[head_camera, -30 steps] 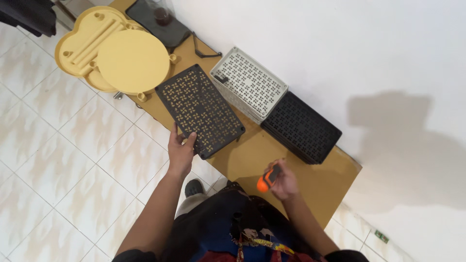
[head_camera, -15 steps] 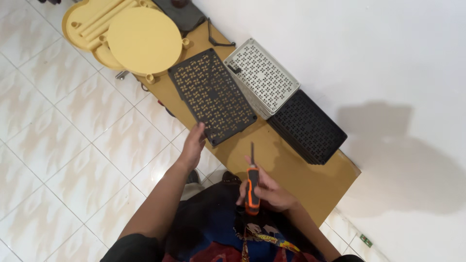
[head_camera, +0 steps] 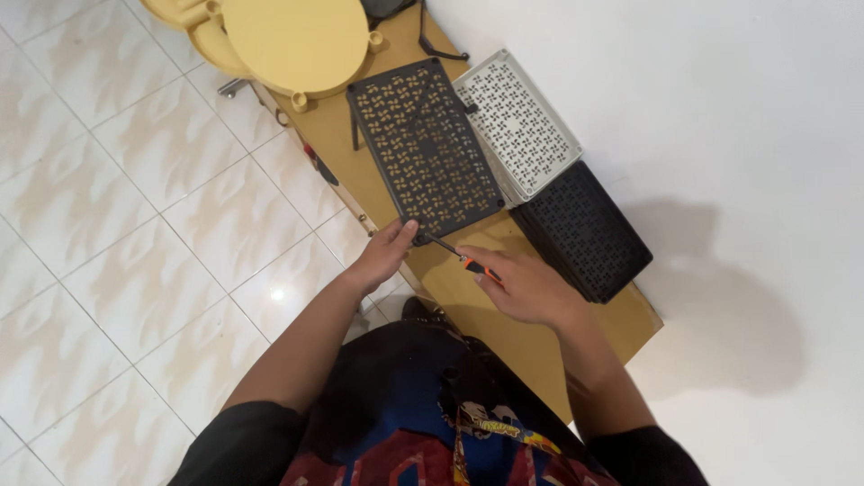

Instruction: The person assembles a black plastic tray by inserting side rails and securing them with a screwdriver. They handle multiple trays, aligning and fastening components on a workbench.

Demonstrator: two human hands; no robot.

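Right hand (head_camera: 526,286) grips an orange-handled screwdriver (head_camera: 461,259) at the near corner of the black perforated panel (head_camera: 423,148), mid-frame, pinned by the left hand (head_camera: 385,254); a slipped tip could jab those fingers.

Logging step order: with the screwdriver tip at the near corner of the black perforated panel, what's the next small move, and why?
Probably seat the tip and turn. The right hand holds the orange-handled screwdriver, its shaft reaching the near corner of the black perforated panel, and the left hand pins that corner on the wooden table. No screw head is discernible.
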